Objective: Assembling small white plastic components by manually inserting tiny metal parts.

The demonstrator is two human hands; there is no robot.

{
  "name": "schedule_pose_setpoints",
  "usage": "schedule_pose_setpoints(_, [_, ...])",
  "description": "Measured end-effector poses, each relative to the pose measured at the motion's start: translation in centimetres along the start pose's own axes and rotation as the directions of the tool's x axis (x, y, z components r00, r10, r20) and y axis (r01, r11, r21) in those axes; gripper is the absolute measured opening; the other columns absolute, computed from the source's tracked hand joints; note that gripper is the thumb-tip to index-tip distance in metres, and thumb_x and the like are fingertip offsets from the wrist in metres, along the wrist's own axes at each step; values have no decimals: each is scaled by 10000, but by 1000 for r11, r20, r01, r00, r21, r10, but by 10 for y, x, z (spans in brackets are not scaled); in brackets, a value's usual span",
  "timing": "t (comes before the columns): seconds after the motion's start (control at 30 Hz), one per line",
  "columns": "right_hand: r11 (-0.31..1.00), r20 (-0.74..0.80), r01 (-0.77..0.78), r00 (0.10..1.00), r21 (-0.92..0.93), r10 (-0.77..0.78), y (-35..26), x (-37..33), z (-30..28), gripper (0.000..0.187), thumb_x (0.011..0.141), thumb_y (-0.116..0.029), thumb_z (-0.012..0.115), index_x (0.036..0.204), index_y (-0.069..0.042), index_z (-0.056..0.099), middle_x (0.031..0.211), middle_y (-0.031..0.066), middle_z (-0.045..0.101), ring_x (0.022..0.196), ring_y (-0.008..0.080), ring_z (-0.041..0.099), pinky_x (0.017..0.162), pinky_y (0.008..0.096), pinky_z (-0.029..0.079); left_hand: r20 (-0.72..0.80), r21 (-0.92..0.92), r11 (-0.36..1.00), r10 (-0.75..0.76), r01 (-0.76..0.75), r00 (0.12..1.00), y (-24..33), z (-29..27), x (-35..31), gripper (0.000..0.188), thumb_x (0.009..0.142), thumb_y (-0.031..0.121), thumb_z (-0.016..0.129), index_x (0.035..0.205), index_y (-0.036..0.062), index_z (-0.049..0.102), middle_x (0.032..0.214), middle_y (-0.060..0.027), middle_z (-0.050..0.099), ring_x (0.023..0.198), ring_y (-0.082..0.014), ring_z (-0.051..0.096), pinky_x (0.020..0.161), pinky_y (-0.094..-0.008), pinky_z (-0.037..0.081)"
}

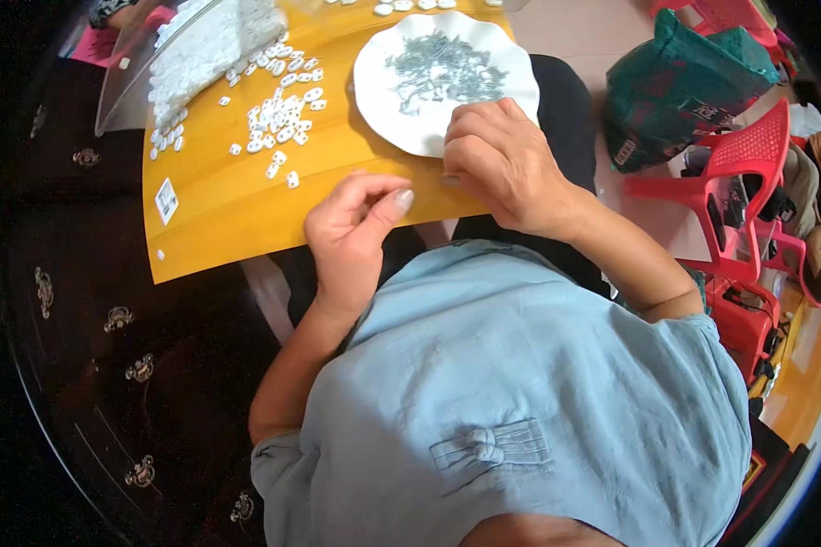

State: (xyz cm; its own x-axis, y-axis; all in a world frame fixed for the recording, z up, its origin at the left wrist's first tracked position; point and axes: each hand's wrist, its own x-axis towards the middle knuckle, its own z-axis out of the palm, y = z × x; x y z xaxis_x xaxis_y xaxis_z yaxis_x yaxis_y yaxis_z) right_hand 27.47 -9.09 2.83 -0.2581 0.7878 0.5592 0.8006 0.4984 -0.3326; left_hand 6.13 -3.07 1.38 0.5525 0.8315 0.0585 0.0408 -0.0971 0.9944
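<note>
- The scalloped white plate (371,87) lies flat on the yellow tabletop (219,223), its near right rim partly behind the right hand (497,164) (whether they touch is unclear).
- Small grey, metallic-looking pieces (447,68) lie in a loose tangle across the plate's middle.
- Small white pieces (281,117), apparently with dark holes, lie scattered left of the plate, most in one loose cluster, beyond the left hand (351,232).
- Its thumb and index finger are drawn together; anything between either hand's fingertips is too small to tell.
</note>
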Motion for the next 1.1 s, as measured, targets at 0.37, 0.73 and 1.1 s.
schedule_pose_setpoints(0.37, [723,242,-319,947,612,213,-36,14,20,218,765,109,640,928,-10,558,851,104,581,805,267,601,679,344,485,120,-358,867,-326,348,938,12,-15,-19,151,922,126,649,923,-24,668,769,-44,638,667,-80,540,578,-213,424])
schedule_pose_setpoints(0.73, [656,365,-360,921,663,137,-46,40,26,261,782,100,646,1004,-10,566,828,86,636,799,250,659,721,335,520,240,-363,756,-489,545,839,18,-45,-24,115,915,88,626,877,-20,643,745,-69,637,612,-91,550,501,-205,425])
schedule_pose_setpoints(1.1, [684,266,-320,946,656,188,-44,45,41,187,794,22,706,967,-5,639,789,91,624,741,232,633,667,319,501,63,-516,726,-497,455,865,19,-45,-22,109,893,78,603,867,-25,626,710,-67,598,562,-98,519,451,-215,391])
